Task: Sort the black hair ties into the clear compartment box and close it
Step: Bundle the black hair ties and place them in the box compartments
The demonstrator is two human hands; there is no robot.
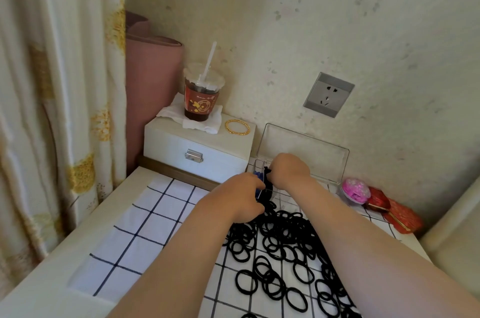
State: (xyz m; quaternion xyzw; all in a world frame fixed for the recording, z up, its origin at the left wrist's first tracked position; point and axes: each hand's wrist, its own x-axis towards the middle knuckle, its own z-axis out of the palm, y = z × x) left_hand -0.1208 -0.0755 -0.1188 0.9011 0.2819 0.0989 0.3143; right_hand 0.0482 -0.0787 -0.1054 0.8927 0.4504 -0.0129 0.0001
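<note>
Black hair ties (283, 237) heaped before the clear box (279, 196), lid (304, 151) up for loading; my right hand (289, 170) pinches some in, left hand's (241, 198) grip unclear.

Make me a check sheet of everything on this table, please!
Surface: checked cloth on a white table.
Job's things: hair ties piled loose; clear box open, lid up.
Clutter: cup, gold bangles, pink round thing, red boxes.
Grippers: left hand and right hand both pinch hair ties at the box.
Cables: nothing seen.
Surroundings: wall socket, curtain, white drawer chest.
</note>
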